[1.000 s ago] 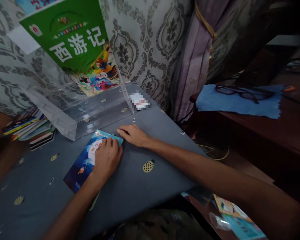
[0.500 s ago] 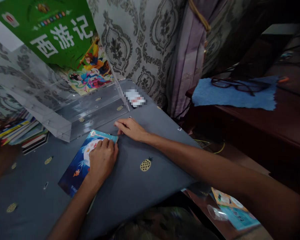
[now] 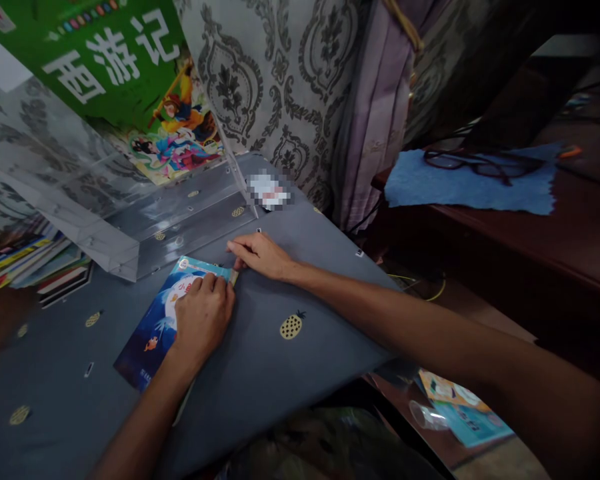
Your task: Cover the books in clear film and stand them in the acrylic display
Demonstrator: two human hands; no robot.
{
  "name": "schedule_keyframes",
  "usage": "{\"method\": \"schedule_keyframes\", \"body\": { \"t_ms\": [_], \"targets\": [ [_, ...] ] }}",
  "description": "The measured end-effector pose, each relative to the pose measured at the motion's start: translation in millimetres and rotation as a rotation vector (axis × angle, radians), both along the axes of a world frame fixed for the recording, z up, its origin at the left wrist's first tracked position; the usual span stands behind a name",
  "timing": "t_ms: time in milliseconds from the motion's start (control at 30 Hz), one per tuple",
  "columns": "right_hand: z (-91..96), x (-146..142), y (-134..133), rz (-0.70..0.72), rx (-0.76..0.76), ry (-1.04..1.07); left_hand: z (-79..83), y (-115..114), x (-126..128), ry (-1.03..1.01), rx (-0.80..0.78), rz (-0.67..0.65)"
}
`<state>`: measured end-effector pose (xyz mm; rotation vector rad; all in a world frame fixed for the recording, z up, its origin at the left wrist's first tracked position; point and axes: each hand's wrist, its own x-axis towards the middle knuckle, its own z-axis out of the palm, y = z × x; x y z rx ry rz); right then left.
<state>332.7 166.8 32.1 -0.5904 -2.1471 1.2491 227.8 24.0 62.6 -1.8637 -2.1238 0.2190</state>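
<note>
Grey counter (image 3: 260,373): its slanting right edge passes beneath the right forearm; printed cloth stretches between book and edge, a clear stand (image 3: 117,247) just beyond the book.
Blue book (image 3: 143,343): one, lying on the counter below both hands.
Left hand (image 3: 203,310): over the cover, fingers bent; cannot tell whether they grip.
Right hand (image 3: 260,255): at the upper right corner, fingers curled narrow; any pinch cannot be told.
Count: one green book (image 3: 115,73) leaning upright, one pair of glasses (image 3: 460,163) on one blue cloth (image 3: 525,197).
Lettering: white "西游记" on green; red "小" on blue, the next character partly hidden.
</note>
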Motion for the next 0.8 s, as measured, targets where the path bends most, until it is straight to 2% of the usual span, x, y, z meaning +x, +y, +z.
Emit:
{"method": "schedule_keyframes", "body": {
  "t_ms": [300,500,700,800],
  "targets": [
    [0.7,0.7,-0.5,0.069,0.136,-0.096,3.4,0.4,3.7,0.013,-0.068,0.045],
    [1.8,0.9,-3.6,-0.036,0.106,-0.004,3.4,0.0,3.6,0.019,-0.072,0.049],
    [0.5,0.5,-4.5,0.05,0.146,-0.079,2.7,0.2,2.8,0.042,-0.077,0.031],
    [1.0,0.8,-5.0,0.0,0.14,-0.053,2.4,0.4,2.4,0.05,-0.073,0.027]
  ]
}}
